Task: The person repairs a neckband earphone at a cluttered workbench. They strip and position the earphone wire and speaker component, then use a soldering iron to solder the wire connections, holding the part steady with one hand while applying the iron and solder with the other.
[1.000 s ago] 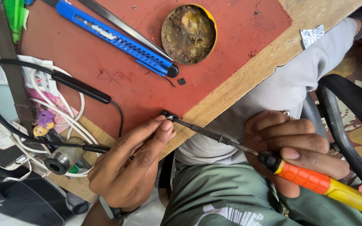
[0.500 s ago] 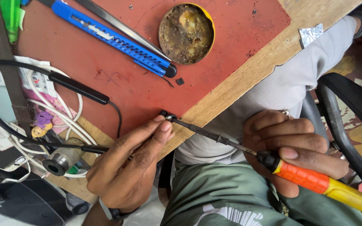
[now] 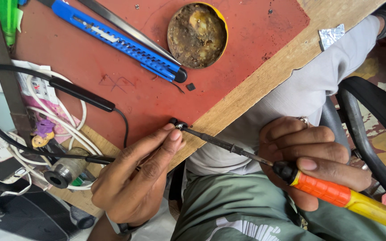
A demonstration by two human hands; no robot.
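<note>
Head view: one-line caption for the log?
Right hand touches soldering iron to small black part pinched by left hand.

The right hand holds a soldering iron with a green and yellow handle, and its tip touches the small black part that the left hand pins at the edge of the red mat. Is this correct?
Not quite. In the head view, the soldering iron in the right hand has an orange and yellow handle, not green. The rest holds: its tip meets the small black part, which the left hand pins at the edge of the red mat.
</note>
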